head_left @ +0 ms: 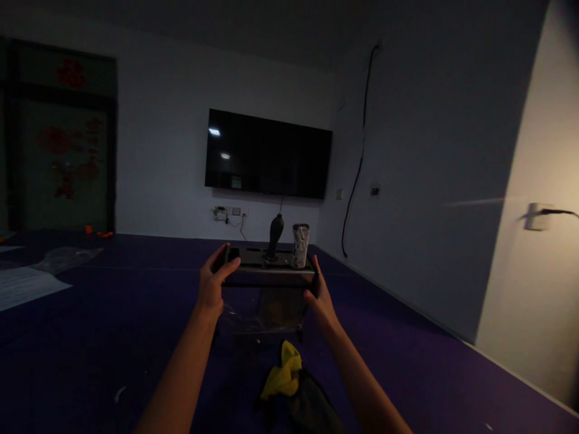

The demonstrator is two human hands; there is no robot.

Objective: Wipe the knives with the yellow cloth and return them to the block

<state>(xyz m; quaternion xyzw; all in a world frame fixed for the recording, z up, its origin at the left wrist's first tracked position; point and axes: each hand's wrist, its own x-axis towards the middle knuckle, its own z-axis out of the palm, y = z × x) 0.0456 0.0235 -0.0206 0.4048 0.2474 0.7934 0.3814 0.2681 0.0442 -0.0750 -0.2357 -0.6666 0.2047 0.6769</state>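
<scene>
A low dark stand (253,259) with a flat, glossy top and a pale front edge is between my hands. My left hand (212,280) grips its left end, thumb on the top. At the right end, my right hand (322,298) is closed round the corner, with its fingers partly hidden. On the top stand a slim dark vase (275,232), slightly tilted in view, and to its right a whitish, crumpled-looking cylinder (300,246). Something clear like plastic film (244,319) shows beneath the top, too dim to make out well.
On the purple floor (389,374) nearer me lie a yellow cloth (284,374) and a dark cloth-like thing (314,407). White sheets (31,286) and clear plastic (67,259) lie at left. A television (269,157) hangs on the far wall; a black cable (357,175) runs down the right wall.
</scene>
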